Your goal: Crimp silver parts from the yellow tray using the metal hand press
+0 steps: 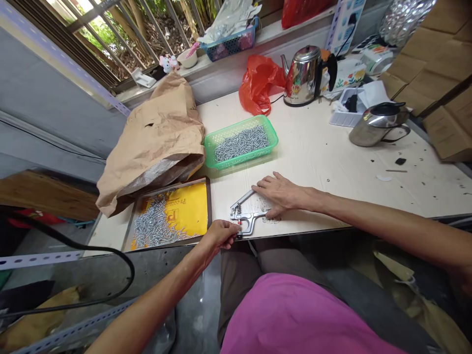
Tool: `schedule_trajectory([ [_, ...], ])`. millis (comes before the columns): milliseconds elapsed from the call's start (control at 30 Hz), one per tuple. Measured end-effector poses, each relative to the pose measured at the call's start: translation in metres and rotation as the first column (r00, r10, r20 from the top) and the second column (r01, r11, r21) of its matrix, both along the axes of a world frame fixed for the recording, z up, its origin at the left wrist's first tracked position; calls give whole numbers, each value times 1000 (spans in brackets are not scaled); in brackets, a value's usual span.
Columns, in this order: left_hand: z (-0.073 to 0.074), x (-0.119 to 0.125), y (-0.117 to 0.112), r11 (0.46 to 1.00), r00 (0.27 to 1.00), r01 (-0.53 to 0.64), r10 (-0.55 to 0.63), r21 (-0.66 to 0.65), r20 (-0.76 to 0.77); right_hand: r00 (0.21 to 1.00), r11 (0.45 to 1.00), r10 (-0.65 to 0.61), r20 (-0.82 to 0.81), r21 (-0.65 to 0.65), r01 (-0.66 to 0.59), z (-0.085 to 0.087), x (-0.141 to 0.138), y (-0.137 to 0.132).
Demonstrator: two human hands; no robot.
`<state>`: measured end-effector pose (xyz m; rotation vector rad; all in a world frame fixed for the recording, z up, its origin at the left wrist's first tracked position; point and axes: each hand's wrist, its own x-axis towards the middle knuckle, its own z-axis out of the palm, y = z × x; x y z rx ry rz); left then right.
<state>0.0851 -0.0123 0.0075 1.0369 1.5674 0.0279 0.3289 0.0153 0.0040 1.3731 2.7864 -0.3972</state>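
Note:
A silver hand-squeezed plier tool (252, 219) with two spread handles, a spring and a small red part lies at the table's front edge. My right hand (280, 194) is curved over its handle ends, fingers on the upper one and thumb by the lower. At the tool's jaw end, the fingers of my left hand (223, 233) are pinched together; whatever is between them is too small to make out. Left of that hand, a shallow tray (209, 206) holds small metal pins (155, 226) on a yellow sheet. Beyond the tool, a green basket (273, 139) contains many similar metal pieces (243, 143).
A big brown paper bag (158, 123) slumps behind the tray. Further back are a red plastic bag (258, 83), an electric kettle (303, 78) and a steel jug (378, 125). Cardboard (435, 64) leans at the right. A black cable (125, 265) loops at the left.

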Motion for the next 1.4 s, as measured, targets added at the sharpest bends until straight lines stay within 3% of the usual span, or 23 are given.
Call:
schedule_trajectory([
  [200, 1, -1, -5, 1000, 1000, -23, 23, 6, -12, 998, 1000, -26, -63, 1, 27, 0, 1, -20],
  [300, 5, -2, -14, 972, 981, 127, -93, 198, -170, 993, 999, -32, -110, 11, 34, -2, 1, -27],
  [333, 7, -1, -17, 920, 955, 224, -140, 321, -263, 992, 999, -33, -123, 15, 36, -2, 1, -29],
  [367, 7, 1, -20, 831, 916, 338, -182, 442, -357, 990, 999, -36, -136, 19, 38, -2, 1, -31],
  [433, 7, 10, -21, 575, 825, 549, -254, 606, -506, 987, 998, -46, -156, 35, 52, -3, 0, -34],
  [500, 4, 22, -16, 337, 732, 681, -349, 650, -585, 983, 995, -62, -172, 60, 73, -6, 0, -36],
  [533, 1, 29, -11, 244, 686, 719, -397, 650, -609, 981, 994, -70, -179, 72, 84, -8, 0, -37],
  [567, -1, 36, -5, 175, 643, 746, -440, 642, -627, 980, 992, -77, -183, 81, 93, -10, -1, -38],
  [633, -5, 46, 8, 108, 566, 788, -512, 606, -646, 980, 990, -98, -174, 85, 114, -12, -1, -39],
  [733, -5, 53, 23, 85, 483, 840, -570, 536, -665, 981, 984, -166, -101, 53, 172, -8, -3, -41],
  [833, -3, 54, 28, 76, 452, 862, -562, 501, -693, 978, 977, -211, 0, 25, 211, 4, -8, -39],
  [967, -5, 55, 25, 113, 487, 852, -526, 510, -697, 979, 981, -196, 64, -4, 196, 10, -12, -34],
  [1133, -11, 58, 21, 179, 559, 815, -492, 551, -667, 983, 983, -182, -2, -22, 182, 0, -11, -29],
  [1267, -11, 60, 24, 182, 569, 810, -477, 558, -670, 984, 984, -174, -24, -44, 173, -5, -9, -27],
  [1400, -12, 55, 21, 163, 583, 795, -469, 584, -663, 987, 989, -148, -59, 17, 149, -8, 1, -24],
])
